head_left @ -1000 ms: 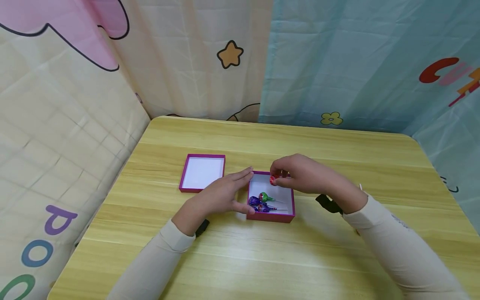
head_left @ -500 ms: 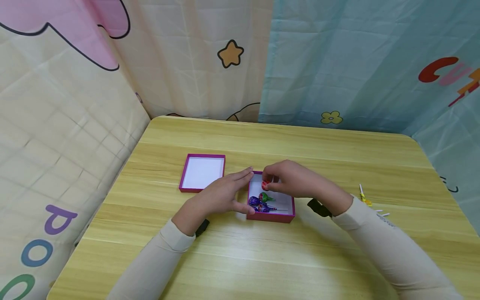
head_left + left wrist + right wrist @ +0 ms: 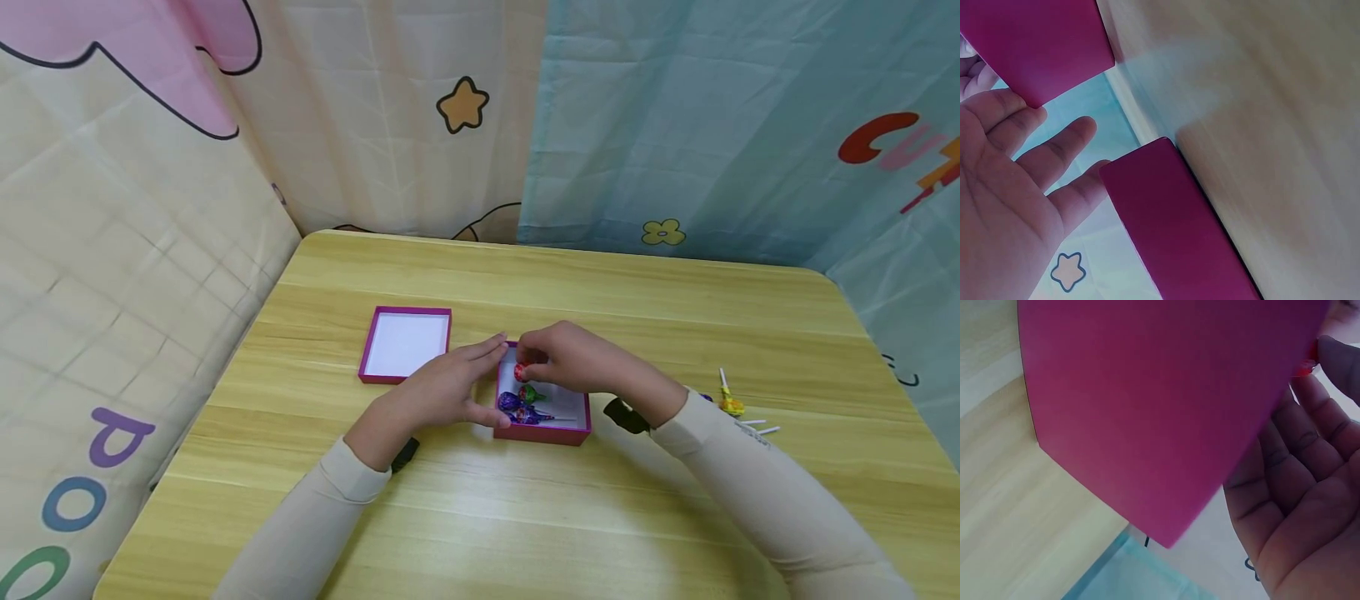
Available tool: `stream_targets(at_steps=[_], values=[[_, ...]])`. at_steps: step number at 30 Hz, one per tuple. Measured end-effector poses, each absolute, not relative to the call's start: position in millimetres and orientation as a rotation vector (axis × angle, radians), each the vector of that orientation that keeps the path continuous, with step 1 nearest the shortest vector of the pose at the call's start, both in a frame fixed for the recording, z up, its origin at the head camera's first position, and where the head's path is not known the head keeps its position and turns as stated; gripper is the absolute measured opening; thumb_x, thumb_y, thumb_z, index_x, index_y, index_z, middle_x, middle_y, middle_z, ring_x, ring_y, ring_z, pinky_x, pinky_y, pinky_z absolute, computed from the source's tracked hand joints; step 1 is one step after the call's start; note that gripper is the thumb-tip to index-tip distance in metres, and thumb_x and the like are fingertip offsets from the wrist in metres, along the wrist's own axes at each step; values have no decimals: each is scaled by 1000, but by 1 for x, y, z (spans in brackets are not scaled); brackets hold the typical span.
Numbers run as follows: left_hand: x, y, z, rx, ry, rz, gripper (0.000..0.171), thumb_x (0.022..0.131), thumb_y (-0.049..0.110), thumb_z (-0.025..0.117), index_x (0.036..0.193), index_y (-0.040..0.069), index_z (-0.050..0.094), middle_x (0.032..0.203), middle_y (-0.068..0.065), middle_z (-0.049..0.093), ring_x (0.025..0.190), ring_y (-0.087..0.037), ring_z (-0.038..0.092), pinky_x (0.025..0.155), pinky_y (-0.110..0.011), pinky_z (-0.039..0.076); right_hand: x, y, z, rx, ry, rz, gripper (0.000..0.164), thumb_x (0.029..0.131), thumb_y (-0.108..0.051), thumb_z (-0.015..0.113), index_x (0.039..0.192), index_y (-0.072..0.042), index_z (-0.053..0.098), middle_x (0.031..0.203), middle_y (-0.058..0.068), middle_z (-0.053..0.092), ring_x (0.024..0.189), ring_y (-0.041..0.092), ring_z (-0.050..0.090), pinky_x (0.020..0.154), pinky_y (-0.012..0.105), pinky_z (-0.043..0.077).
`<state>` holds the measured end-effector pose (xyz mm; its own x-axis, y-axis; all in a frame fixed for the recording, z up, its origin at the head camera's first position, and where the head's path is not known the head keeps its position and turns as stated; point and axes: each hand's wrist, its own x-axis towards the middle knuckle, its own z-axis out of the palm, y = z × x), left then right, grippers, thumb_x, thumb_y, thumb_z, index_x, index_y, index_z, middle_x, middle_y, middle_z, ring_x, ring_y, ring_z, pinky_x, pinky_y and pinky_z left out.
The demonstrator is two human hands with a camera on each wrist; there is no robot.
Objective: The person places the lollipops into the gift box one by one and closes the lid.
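A magenta box (image 3: 543, 435) with a white inside lies open on the table. In it are a green lollipop (image 3: 530, 394) and purple lollipops (image 3: 508, 402) along the near left. My right hand (image 3: 573, 358) reaches over the far side and pinches a red lollipop (image 3: 521, 372) between thumb and fingers, just inside the box; its stick is hidden. A bit of red wrapper (image 3: 1307, 365) shows at the fingertips in the right wrist view. My left hand (image 3: 442, 387) spans the box's left side with extended fingers, fingertips at the far corner and thumb at the near one.
The matching lid (image 3: 405, 343) lies left of the box, white inside up. Right of the box, partly behind the right sleeve (image 3: 757, 475), are a yellow lollipop (image 3: 732, 407) and white sticks (image 3: 767, 430). Printed curtains (image 3: 375, 125) stand behind the table (image 3: 480, 508).
My right hand has moved left over the box with the red lollipop, towards the far left corner. The sleeve's shift uncovers lollipops on the right. My left hand stays put.
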<state>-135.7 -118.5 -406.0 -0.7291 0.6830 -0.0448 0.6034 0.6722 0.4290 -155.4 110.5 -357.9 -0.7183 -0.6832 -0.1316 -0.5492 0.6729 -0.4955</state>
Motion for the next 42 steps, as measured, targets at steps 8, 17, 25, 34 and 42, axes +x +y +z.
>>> stream_targets(at_steps=[8, 17, 25, 34, 42], values=[[-136, -118, -406, 1063, 2683, 582, 108, 77, 73, 65, 158, 14, 26, 165, 2, 19, 147, -19, 27, 116, -36, 29, -157, 106, -366, -940, 2577, -605, 5, 95, -19, 69, 96, -14, 68, 80, -6, 61, 73, 12, 55, 67, 27, 48], [-136, -117, -405, 1034, 2675, 574, 107, 77, 72, 66, 158, 15, 26, 165, 5, 17, 148, -19, 25, 116, -36, 28, -158, 102, -374, -934, 2601, -615, 7, 94, -19, 71, 92, -14, 67, 77, -5, 59, 71, 12, 53, 66, 28, 46], [-137, -118, -405, 1066, 2677, 573, 107, 78, 73, 64, 158, 13, 25, 165, 1, 19, 147, -20, 26, 116, -37, 29, -160, 99, -378, -887, 2614, -567, 7, 94, -22, 71, 96, -15, 69, 78, -6, 60, 71, 13, 54, 67, 27, 47], [-137, -118, -403, 1073, 2675, 571, 108, 78, 73, 63, 158, 12, 25, 165, 1, 17, 147, -20, 25, 116, -37, 28, -160, 96, -383, -890, 2653, -551, 6, 95, -21, 70, 93, -15, 68, 75, -7, 60, 68, 12, 54, 66, 27, 47], [-137, -118, -404, 1074, 2671, 566, 107, 79, 72, 64, 158, 12, 24, 165, 0, 18, 147, -20, 25, 116, -37, 28, -158, 93, -384, -895, 2691, -526, 8, 95, -23, 71, 93, -15, 68, 72, -8, 60, 66, 11, 53, 64, 27, 47]])
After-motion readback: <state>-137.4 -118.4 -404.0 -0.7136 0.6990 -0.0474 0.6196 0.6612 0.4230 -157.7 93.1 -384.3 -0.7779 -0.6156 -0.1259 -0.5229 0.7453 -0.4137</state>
